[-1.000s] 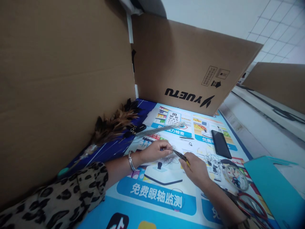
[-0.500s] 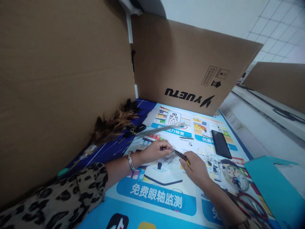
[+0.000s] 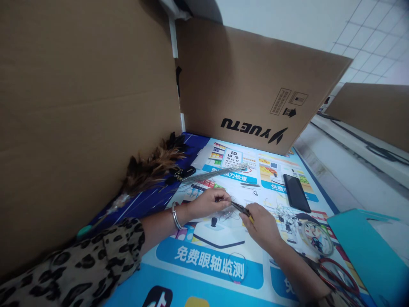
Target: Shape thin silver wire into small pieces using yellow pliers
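Note:
My left hand (image 3: 211,202), a silver bangle on its wrist, is closed in a pinch at the middle of the printed table cover. Between its fingertips is a thin wire piece (image 3: 230,213), whose fine loops show below the fingers; its exact shape is too faint to make out. From the right, my right hand (image 3: 262,226) is wrapped round a pair of pliers (image 3: 240,208) with dark jaws and a yellow handle. The pliers' tips point left and meet the wire right at my left fingertips. Whether the jaws are clamped on it is too small to tell.
Beyond my hands lies a bundle of straight wires (image 3: 217,172). A feather duster (image 3: 153,164) rests along the left cardboard wall (image 3: 89,94). To the right are a black phone (image 3: 296,193), wire scraps (image 3: 287,219), a wire coil (image 3: 317,238), red-handled scissors (image 3: 340,275) and a teal box (image 3: 364,247).
The pliers and my right hand have shifted very slightly left, toward my left fingertips. My left hand keeps its pinch in nearly the same spot.

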Demonstrator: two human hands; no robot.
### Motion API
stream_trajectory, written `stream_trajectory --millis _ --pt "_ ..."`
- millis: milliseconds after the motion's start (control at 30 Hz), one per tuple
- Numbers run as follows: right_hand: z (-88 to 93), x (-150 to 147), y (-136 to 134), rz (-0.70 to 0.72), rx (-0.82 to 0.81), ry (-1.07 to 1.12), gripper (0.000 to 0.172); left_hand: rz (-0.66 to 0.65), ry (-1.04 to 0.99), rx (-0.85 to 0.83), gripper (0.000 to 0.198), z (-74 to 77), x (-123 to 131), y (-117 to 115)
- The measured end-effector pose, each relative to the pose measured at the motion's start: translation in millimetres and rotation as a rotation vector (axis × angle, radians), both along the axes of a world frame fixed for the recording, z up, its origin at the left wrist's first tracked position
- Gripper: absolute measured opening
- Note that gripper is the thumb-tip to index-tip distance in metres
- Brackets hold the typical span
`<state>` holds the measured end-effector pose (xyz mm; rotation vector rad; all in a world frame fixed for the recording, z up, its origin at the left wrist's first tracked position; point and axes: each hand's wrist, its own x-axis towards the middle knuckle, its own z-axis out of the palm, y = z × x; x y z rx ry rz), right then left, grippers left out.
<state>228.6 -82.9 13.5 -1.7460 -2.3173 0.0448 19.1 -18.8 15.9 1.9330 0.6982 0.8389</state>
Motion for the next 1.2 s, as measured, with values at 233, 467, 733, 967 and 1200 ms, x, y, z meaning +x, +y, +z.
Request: stream_trajectory --millis 233,467,733,967,1200 --pt "1.0 -0.4 -1.5 -0.031 0.003 -0.056 0.028 -0.007 0.017 0.024 0.013 -0.6 -0.9 0.0" --pt "0.5 -0.5 -1.8 -0.039 0.009 -0.092 0.030 -0.014 0.006 0.024 0.013 -1.7 -0.3 0.6" --pt "0.6 -0.7 -1.8 -0.033 0.020 -0.107 0.030 -0.014 0.011 0.025 0.013 -0.2 0.2 0.4" --pt "1.5 -0.4 -2.1 -0.026 0.018 -0.103 0.030 -0.004 0.024 0.031 0.012 0.6 -0.1 -0.3" --pt "-0.1 0.3 -2.1 -0.023 0.003 -0.105 0.031 -0.006 0.018 0.028 0.012 -0.4 0.1 -0.1"
